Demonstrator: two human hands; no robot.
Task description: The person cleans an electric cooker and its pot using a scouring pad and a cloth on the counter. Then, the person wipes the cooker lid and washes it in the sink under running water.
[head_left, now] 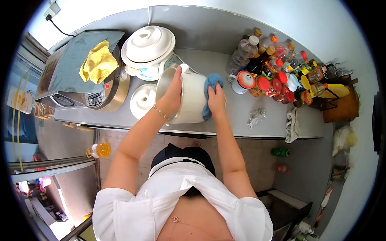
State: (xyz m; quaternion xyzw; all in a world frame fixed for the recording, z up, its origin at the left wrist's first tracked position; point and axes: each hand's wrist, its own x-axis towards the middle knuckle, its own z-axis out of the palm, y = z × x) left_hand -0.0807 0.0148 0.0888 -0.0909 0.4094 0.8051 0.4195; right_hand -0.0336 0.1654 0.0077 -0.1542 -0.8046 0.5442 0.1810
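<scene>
- The left hand has hold of the white pot at its mouth, fingers long and only slightly bent; where the thumb sits cannot be told. This grip seems meant to steady the open end.
- The right hand is partly closed over a blue cloth, pressing it to the pot's base end. With a hand at each end, the pot is probably kept from rolling or slipping.
- The pot lies tipped on its side at the front of the surface, its mouth turned to the left, which leaves the base within the right hand's reach.
- Just beyond the mouth, a white lid rests knob up, likely put there to leave the opening free.
- Behind it stands a covered white pot; farther left, a yellow cloth lies on the grey cover over the cooker.
- To the right are a white mug and crowded jars, with crumpled clear plastic and a pale cloth nearer the front edge.
</scene>
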